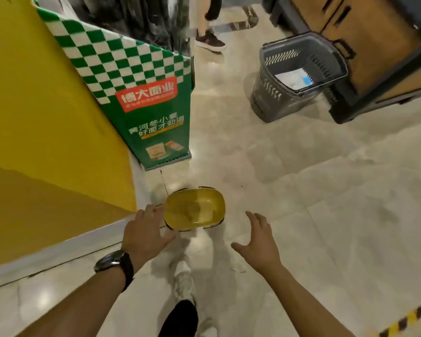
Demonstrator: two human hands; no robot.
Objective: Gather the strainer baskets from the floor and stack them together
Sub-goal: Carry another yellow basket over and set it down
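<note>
A yellow translucent strainer basket with a dark rim beneath it sits on the pale tiled floor, close to the foot of a yellow wall. My left hand, with a dark watch on its wrist, hovers at the basket's left edge with fingers spread; whether it touches the rim is unclear. To the basket's right, a short gap away, my right hand is open with fingers apart. Neither hand holds anything.
A yellow wall and a green-and-white checkered display stand rise on the left. A grey shopping basket stands at the back right beside a wooden shelf unit. Another person's shoe is at the back. My white shoe is below the basket.
</note>
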